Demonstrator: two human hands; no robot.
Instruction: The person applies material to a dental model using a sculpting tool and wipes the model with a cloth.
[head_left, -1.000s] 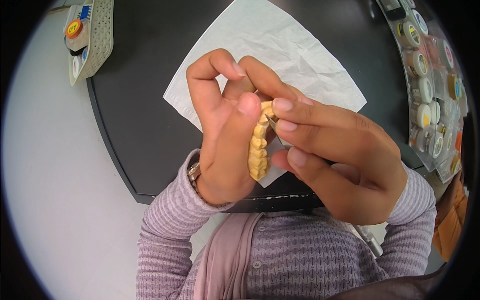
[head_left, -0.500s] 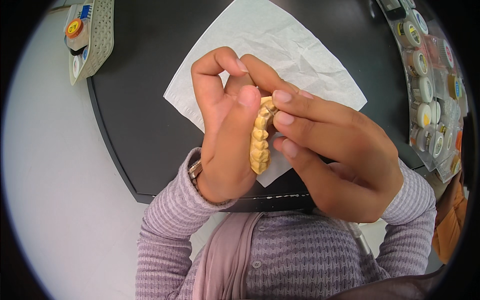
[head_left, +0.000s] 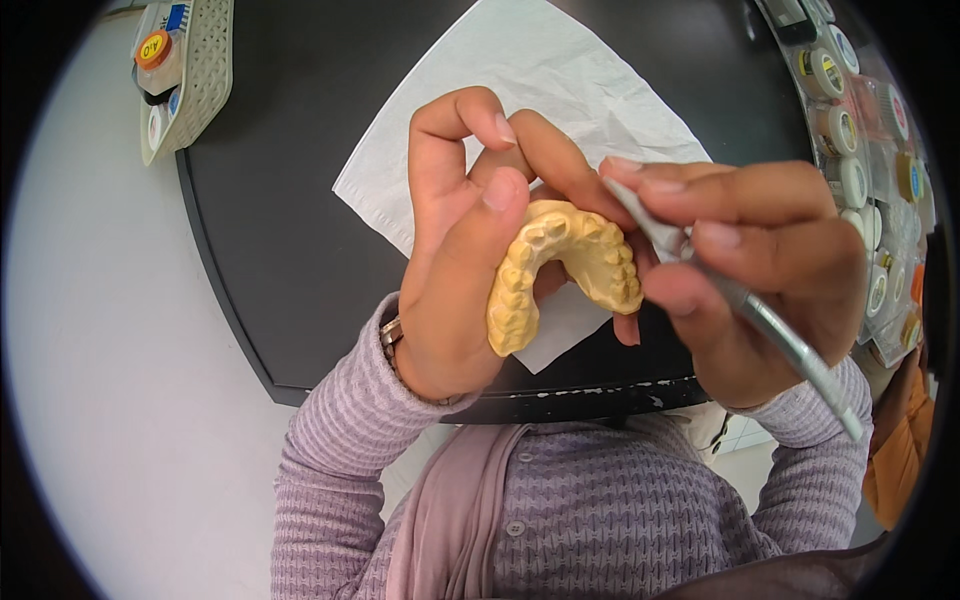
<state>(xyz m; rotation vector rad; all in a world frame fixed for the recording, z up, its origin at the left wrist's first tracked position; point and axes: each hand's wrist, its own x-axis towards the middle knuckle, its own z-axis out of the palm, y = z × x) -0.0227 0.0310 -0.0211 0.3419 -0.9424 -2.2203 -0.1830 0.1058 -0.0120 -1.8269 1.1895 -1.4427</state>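
Note:
My left hand (head_left: 450,260) grips a yellow dental cast (head_left: 515,275), a horseshoe-shaped arch of teeth facing up toward me. Its thumb lies along the cast's left side, and other fingers curl behind and around it. Just right of the cast, my right hand (head_left: 775,250) holds a silver metal hand tool (head_left: 770,330), with the flattened end up near the fingertips and the handle running down toward the lower right. I cannot make out whether that end touches anything. Beneath both hands is a creased white paper sheet (head_left: 500,60) on the black table (head_left: 260,260).
At the back left stands a cream perforated basket (head_left: 210,80) holding small containers. Along the right edge are clear organizers with several lidded round jars (head_left: 845,180). An orange cloth (head_left: 895,450) shows at the lower right, beside the table.
The cast has turned from a narrow side view to showing its whole arch. My right hand has moved right, off the teeth, and the tool's handle has swung into view.

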